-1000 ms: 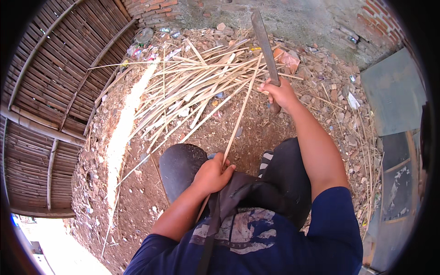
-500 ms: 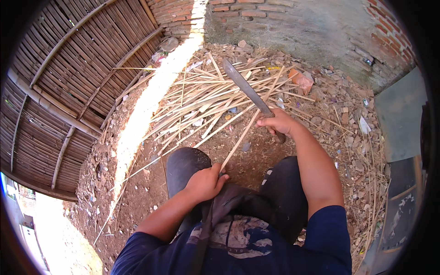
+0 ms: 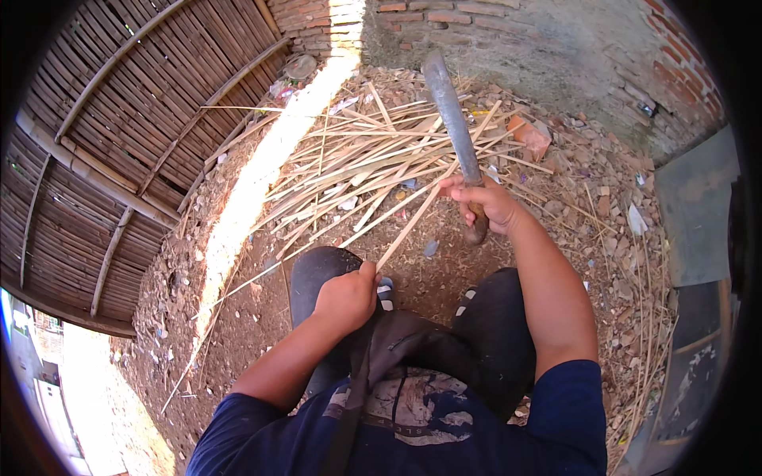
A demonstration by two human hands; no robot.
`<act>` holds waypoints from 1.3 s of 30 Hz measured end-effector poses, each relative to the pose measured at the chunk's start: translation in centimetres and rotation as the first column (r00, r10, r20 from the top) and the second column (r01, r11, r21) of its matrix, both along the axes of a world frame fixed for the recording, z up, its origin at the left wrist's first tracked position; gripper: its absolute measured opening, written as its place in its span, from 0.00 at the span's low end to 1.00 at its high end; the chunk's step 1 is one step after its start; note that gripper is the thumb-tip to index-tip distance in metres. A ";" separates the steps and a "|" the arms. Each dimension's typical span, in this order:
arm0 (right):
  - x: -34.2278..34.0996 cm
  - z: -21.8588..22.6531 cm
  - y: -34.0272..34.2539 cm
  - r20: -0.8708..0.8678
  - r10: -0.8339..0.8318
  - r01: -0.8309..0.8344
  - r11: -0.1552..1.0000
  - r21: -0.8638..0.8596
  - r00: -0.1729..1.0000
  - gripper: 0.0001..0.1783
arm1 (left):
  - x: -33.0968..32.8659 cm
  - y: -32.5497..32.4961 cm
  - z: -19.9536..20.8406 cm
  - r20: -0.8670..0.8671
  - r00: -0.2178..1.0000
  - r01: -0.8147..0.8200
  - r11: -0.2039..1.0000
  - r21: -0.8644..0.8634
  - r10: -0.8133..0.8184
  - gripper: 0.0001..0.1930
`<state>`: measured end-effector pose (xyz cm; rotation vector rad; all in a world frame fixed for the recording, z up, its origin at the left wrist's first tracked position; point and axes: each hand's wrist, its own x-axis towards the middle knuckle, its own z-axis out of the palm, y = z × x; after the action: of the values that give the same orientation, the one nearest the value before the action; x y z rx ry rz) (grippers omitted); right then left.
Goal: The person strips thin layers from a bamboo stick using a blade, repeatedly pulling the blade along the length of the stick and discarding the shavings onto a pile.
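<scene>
left hand [image 3: 348,301]: closed around a pale strip [image 3: 409,228], beside my left knee [image 3: 320,270].
strip: slants from my left hand forward and right, passing behind the machete.
right hand [image 3: 490,208]: wrapped round the handle of my machete [image 3: 452,115], blade pointing away; fingertips near the strip, touching or not i cannot tell.
strip pile [image 3: 357,170]: on the ground [image 3: 413,270], beyond my left hand.

A short row of small letters [image 3: 417,433] is carried on the front of the navy T-shirt [image 3: 516,416], across the lower part of a faded grey print [image 3: 429,401]. The row is bent by the folded cloth and only partly made out; no whole word can be read with certainty.
</scene>
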<state>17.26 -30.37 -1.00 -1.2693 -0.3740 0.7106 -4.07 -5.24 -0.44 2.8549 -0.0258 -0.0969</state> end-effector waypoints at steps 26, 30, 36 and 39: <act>1.6 -0.4 0.2 0.317 -0.271 0.351 0.907 -0.233 0.909 0.25 | -24.6 10.9 -5.5 -0.067 0.872 -0.488 0.871 -0.051 0.485 0.12; 1.1 -0.1 -0.5 0.824 -0.162 0.693 0.641 -0.331 0.543 0.24 | -20.9 9.6 -3.7 -0.128 0.896 -0.443 0.874 -0.199 0.425 0.17; -0.8 0.5 1.4 0.698 0.383 0.375 0.636 -0.674 0.606 0.18 | -18.3 9.0 -4.2 -0.135 0.901 -0.430 0.889 -0.155 0.412 0.19; -2.1 0.5 4.0 0.605 0.615 0.244 0.571 -0.784 0.505 0.15 | -17.9 8.9 -4.5 -0.135 0.904 -0.423 0.893 -0.154 0.405 0.18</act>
<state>15.13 -26.42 -0.47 -2.5342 -1.1580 0.3696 -22.00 3.63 -4.90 2.6036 0.5652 -0.1401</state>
